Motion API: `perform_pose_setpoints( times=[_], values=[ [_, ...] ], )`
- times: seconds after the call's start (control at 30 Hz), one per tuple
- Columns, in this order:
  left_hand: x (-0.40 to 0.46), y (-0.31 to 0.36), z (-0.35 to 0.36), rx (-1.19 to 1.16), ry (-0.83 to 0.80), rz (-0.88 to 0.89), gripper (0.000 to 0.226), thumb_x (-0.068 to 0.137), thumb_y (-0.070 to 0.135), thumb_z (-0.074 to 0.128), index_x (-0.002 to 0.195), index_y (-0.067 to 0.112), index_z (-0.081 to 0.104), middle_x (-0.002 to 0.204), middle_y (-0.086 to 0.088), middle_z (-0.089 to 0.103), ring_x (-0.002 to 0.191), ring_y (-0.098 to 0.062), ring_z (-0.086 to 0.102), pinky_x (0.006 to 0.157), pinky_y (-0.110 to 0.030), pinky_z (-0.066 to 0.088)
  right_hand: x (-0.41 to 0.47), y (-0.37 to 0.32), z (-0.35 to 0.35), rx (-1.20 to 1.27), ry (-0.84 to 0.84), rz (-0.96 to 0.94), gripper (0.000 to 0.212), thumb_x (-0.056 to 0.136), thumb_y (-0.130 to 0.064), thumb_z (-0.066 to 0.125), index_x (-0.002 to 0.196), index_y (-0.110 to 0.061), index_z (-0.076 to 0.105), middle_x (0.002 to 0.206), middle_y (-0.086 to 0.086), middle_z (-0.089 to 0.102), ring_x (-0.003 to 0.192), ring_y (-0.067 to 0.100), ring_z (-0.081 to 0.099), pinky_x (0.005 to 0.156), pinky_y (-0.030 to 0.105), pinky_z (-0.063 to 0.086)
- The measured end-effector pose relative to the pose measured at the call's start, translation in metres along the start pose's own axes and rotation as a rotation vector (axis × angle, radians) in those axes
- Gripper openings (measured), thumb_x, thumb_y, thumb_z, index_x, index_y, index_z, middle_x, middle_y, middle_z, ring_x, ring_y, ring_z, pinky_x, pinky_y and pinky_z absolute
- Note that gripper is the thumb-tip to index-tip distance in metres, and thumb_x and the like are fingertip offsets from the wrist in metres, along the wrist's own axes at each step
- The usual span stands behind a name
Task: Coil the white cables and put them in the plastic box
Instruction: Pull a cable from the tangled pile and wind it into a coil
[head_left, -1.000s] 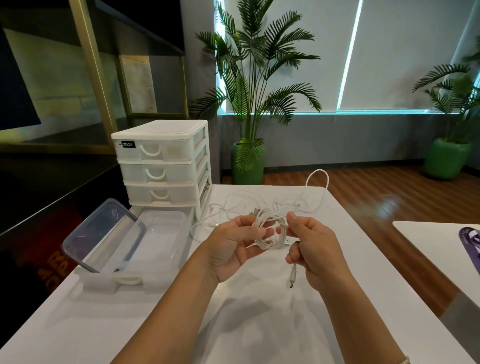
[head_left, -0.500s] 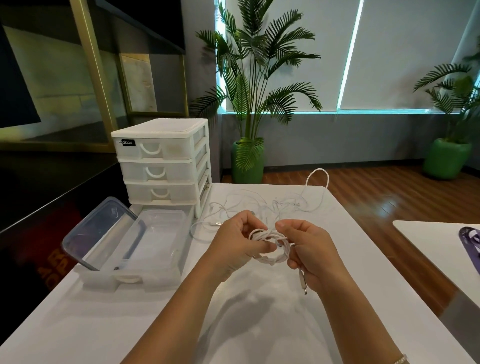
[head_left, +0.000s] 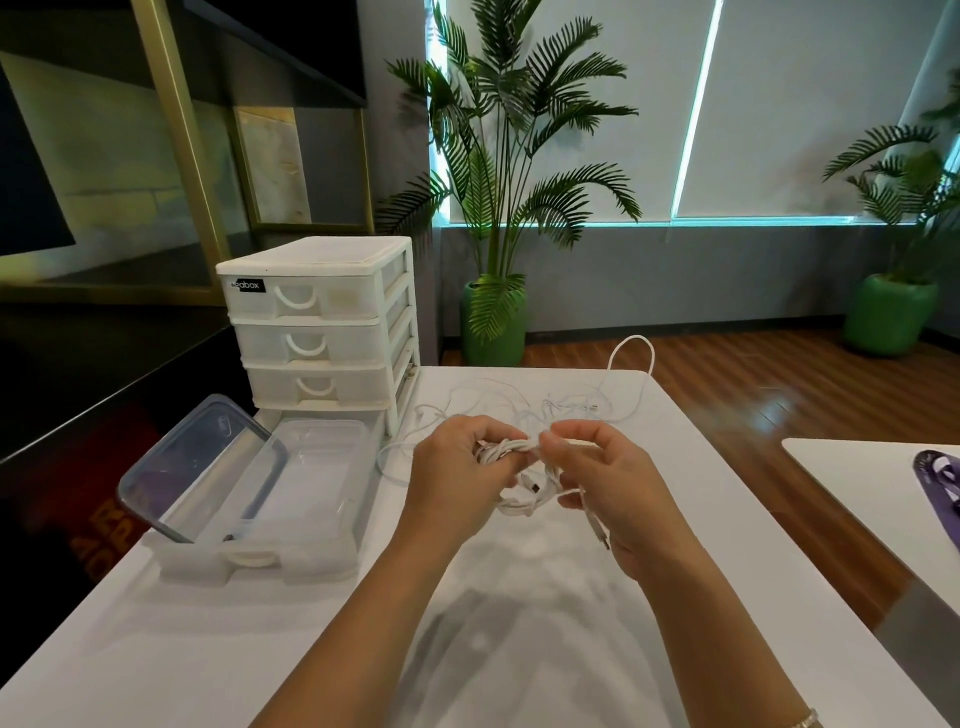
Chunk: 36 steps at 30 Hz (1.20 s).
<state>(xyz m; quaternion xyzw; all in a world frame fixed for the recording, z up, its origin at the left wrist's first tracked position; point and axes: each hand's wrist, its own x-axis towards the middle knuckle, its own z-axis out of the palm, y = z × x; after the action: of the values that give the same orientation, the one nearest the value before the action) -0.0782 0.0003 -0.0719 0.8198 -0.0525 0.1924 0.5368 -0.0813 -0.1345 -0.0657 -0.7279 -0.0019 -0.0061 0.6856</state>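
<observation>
A coiled white cable (head_left: 524, 501) hangs between both hands above the white table (head_left: 519, 623). My left hand (head_left: 457, 478) grips the coil's upper left part. My right hand (head_left: 608, 483) pinches the cable's wrapped strand at the top, and a plug end dangles below its palm. Several loose white cables (head_left: 545, 402) lie tangled on the table behind my hands. The clear plastic box (head_left: 270, 519) sits open at the left, its lid (head_left: 202, 462) leaning against its left side.
A white three-drawer organiser (head_left: 322, 327) stands behind the plastic box. A second white table (head_left: 857, 478) with a purple object (head_left: 940, 483) is at the right. Potted palms stand on the wooden floor beyond the table.
Both hands have lowered slightly with the coil. My right hand has moved the loose end around the coil, and the plug now hangs lower beside the right palm.
</observation>
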Motion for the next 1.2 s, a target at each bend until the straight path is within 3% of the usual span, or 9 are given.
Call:
perform_pose_setpoints(
  times=[0.07,0.17,0.37,0.5,0.6,0.8,0.9,1.03,1.2],
  values=[
    [0.000,-0.001,-0.001,0.027,0.036,-0.023,0.009,0.077,0.026,0.075,0.080,0.028,0.067,0.079,0.009,0.066,0.074,-0.012,0.066,0.068,-0.028,0.058,-0.002,0.002,0.003,-0.066,-0.046,-0.068,0.022,0.078,-0.019,0.072,0.097,-0.019,0.062,0.095,0.001,0.069,0.083,0.014,0.064,0.065,0.018,0.048],
    [0.003,-0.002,0.000,-0.067,0.015,-0.152,0.009,0.074,0.022,0.077,0.074,0.022,0.068,0.079,0.004,0.069,0.075,-0.014,0.066,0.071,-0.030,0.058,-0.001,0.006,0.005,-0.241,0.071,-0.151,0.024,0.074,-0.020,0.076,0.088,-0.028,0.059,0.102,-0.007,0.064,0.098,0.014,0.059,0.077,0.024,0.047],
    [0.007,0.000,-0.005,-0.543,-0.141,-0.471,0.014,0.074,0.005,0.073,0.082,0.014,0.067,0.075,-0.004,0.068,0.061,-0.015,0.062,0.057,-0.025,0.051,-0.005,0.004,0.007,-0.350,0.175,-0.299,0.027,0.071,-0.020,0.078,0.063,-0.034,0.057,0.095,-0.011,0.059,0.085,0.006,0.052,0.066,0.013,0.039],
    [0.006,0.002,-0.007,-0.695,-0.214,-0.533,0.019,0.076,0.003,0.070,0.093,0.009,0.064,0.072,-0.005,0.071,0.054,-0.013,0.065,0.057,-0.024,0.055,-0.001,0.007,0.006,-0.479,0.226,-0.353,0.013,0.070,-0.024,0.079,0.071,-0.034,0.071,0.091,-0.010,0.063,0.094,0.015,0.054,0.084,0.033,0.048],
    [0.006,0.001,-0.006,-0.735,-0.231,-0.529,0.029,0.074,0.009,0.073,0.102,0.006,0.064,0.071,-0.005,0.071,0.054,-0.013,0.064,0.057,-0.022,0.056,-0.002,0.007,0.007,-0.608,0.271,-0.345,0.014,0.073,-0.031,0.076,0.088,-0.030,0.076,0.100,-0.001,0.066,0.099,0.017,0.052,0.090,0.046,0.044],
    [0.006,0.000,-0.009,-0.679,-0.316,-0.419,0.027,0.072,0.005,0.073,0.095,0.015,0.065,0.084,-0.003,0.070,0.071,-0.017,0.066,0.064,-0.024,0.056,-0.003,0.002,0.006,-0.735,0.242,-0.344,0.018,0.085,-0.030,0.064,0.098,-0.021,0.072,0.103,-0.001,0.066,0.091,0.008,0.044,0.084,0.029,0.043],
    [0.006,0.002,-0.015,-0.573,-0.361,-0.306,0.034,0.071,-0.006,0.072,0.093,0.020,0.065,0.075,0.004,0.073,0.070,-0.012,0.069,0.064,-0.020,0.056,-0.003,0.001,0.002,-0.596,0.181,-0.264,0.013,0.086,-0.027,0.063,0.092,-0.018,0.071,0.088,-0.005,0.063,0.071,0.005,0.047,0.063,0.012,0.035],
    [0.007,0.000,-0.018,-0.367,-0.323,-0.164,0.039,0.068,-0.005,0.076,0.086,0.028,0.067,0.086,0.009,0.071,0.078,-0.007,0.068,0.068,-0.014,0.054,-0.001,0.002,0.000,-0.312,0.095,-0.127,0.012,0.083,-0.026,0.067,0.074,-0.019,0.068,0.071,-0.005,0.064,0.065,0.009,0.051,0.061,0.022,0.040],
    [0.008,-0.004,-0.017,-0.147,-0.271,-0.014,0.038,0.072,0.003,0.076,0.085,0.037,0.067,0.091,0.018,0.065,0.089,-0.005,0.062,0.072,-0.010,0.052,0.000,0.004,0.001,-0.102,0.000,-0.001,0.016,0.085,-0.019,0.064,0.072,-0.010,0.066,0.061,-0.003,0.060,0.060,0.010,0.047,0.057,0.020,0.036]
  ],
)
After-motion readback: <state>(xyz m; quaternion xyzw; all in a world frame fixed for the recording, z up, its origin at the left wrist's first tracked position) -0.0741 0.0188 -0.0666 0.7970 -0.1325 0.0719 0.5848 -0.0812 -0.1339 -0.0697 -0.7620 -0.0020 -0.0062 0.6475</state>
